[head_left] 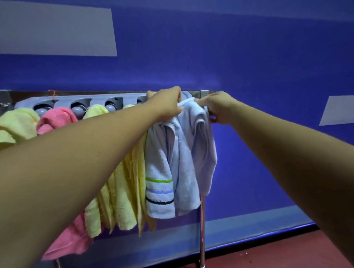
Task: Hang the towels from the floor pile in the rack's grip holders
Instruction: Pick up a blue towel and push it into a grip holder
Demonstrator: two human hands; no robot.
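Note:
A white towel (pixel 181 158) with green, lilac and black stripes hangs at the right end of the grey grip-holder rack (pixel 63 102). My left hand (pixel 169 103) pinches its top edge from the left, and my right hand (pixel 215 107) grips the top edge from the right. The holder behind my hands is hidden. To the left hang a yellow towel (pixel 9 128), a pink towel (pixel 54 119) and two more yellow towels (pixel 122 192), each under a holder with a grey ball. The floor pile is out of view.
The rack sits on a shiny metal bar (pixel 213 93) carried by a chrome upright pole (pixel 202 235) at the right. A blue wall stands close behind. Red floor (pixel 268 257) shows at the lower right.

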